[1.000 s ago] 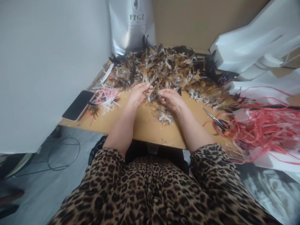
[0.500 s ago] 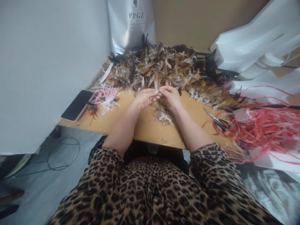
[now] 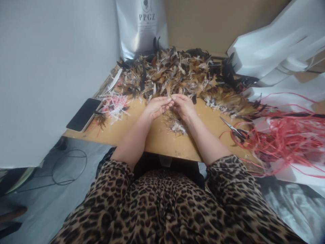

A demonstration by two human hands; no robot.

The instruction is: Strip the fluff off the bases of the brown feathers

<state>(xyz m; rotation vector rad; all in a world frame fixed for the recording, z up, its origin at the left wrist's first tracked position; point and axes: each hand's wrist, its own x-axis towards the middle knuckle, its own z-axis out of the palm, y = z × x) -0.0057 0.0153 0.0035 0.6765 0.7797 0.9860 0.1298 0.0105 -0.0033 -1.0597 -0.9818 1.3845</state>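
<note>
Right now I've got both hands together near the middle of the worktop (image 3: 157, 142), my left hand (image 3: 156, 106) and right hand (image 3: 184, 106) meeting fingertip to fingertip. The fingers of both are pinched on what looks like a small feather (image 3: 169, 92) or a few; it's too small to say how many. The big feather pile (image 3: 177, 74) sits at 12 o'clock from my hands, and a little bundle of feathers (image 3: 176, 126) lies at 6 o'clock, just under my wrists. Scissors (image 3: 235, 130) are over at 3 o'clock beside the red raffia (image 3: 284, 139), phone (image 3: 83, 114) at 9. Looks like I'm lining up quills; I'd guess the next bit needs a steady pinch so they don't slip.
</note>
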